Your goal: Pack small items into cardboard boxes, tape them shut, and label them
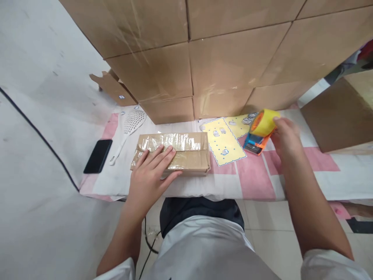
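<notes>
A small cardboard box (190, 155) lies in front of me with shiny clear tape along its top. My left hand (155, 163) rests flat on the box, fingers stretched out over the taped flap. Off to the right, my right hand (285, 134) grips a tape dispenser (259, 132) that has a yellow roll on an orange and blue body. The dispenser is held above the table, beside a yellow paper sheet (224, 140) with a blue scalloped border. How the fingers wrap the dispenser is partly hidden and slightly blurred.
Stacked large cartons (224, 58) wall off the table's back. Left of the box lie a white slotted skimmer (134, 122) and a black phone (98, 156). An open carton (116, 88) stands behind them; another brown carton (339, 116) is at right. Pink-and-white cloth (253, 179) covers the table.
</notes>
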The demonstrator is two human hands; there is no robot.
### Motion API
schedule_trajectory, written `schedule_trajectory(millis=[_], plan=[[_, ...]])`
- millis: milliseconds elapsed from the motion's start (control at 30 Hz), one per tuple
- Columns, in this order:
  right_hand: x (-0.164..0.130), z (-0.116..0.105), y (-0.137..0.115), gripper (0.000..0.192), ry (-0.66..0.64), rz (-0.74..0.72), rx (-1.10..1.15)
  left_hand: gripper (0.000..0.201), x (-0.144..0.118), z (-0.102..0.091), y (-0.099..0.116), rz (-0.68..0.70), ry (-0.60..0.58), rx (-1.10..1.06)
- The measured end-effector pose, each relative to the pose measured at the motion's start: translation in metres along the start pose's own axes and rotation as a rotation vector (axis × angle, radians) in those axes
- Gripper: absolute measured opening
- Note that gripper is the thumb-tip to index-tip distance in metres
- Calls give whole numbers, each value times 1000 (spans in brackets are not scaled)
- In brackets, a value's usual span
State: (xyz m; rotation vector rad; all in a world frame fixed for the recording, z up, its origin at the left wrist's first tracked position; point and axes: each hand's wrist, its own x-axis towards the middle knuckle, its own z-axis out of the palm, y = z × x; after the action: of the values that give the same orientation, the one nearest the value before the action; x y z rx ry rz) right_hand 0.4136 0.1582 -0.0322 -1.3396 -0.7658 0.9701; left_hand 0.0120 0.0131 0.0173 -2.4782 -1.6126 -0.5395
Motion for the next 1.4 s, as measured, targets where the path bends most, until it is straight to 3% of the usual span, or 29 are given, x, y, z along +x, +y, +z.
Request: schedule_trajectory(millis=[133, 267, 333, 400, 433, 533, 567, 633, 733, 900, 1067, 1133, 1300, 1400], plan=[[-2, 15, -4, 22, -266, 101, -128, 55, 2, -1, 17, -103, 29, -25], [-18, 30, -1, 33, -417, 22, -11, 64, 2, 9, 54, -230, 179, -130], [-29, 35, -2, 35, -467, -40, 48, 61, 1, 21, 78, -85, 309, -314], [-43, 40, -8, 39, -499, -89, 78, 55, 2, 38, 105, 74, 359, -609], [-50, 42, -12, 42, -506, -109, 89, 53, 4, 47, 117, 73, 302, -786], [-72, 46, -27, 48, -503, -152, 114, 64, 24, 75, 148, -334, -61, -1256], [-77, 46, -31, 49, -503, -157, 118, 68, 34, 83, 153, -450, -122, -1352], [-84, 47, -34, 47, -515, -166, 115, 70, 54, 94, 158, -568, -206, -1462], [-84, 50, -29, 46, -529, -181, 89, 53, 77, 103, 154, -591, -270, -1501], [-73, 52, -8, 52, -490, -183, 82, 22, 89, 115, 148, -505, 8, -1337], [-64, 45, 8, 58, -431, -266, 16, 13, 94, 113, 151, -444, 172, -1211], [-59, 43, 12, 59, -389, -321, -33, 15, 97, 109, 153, -435, 134, -1267], [-48, 43, 17, 59, -291, -290, -21, 34, 100, 109, 161, -596, -157, -1533], [-47, 47, 21, 61, -276, -246, 27, 41, 97, 115, 168, -667, -210, -1565]])
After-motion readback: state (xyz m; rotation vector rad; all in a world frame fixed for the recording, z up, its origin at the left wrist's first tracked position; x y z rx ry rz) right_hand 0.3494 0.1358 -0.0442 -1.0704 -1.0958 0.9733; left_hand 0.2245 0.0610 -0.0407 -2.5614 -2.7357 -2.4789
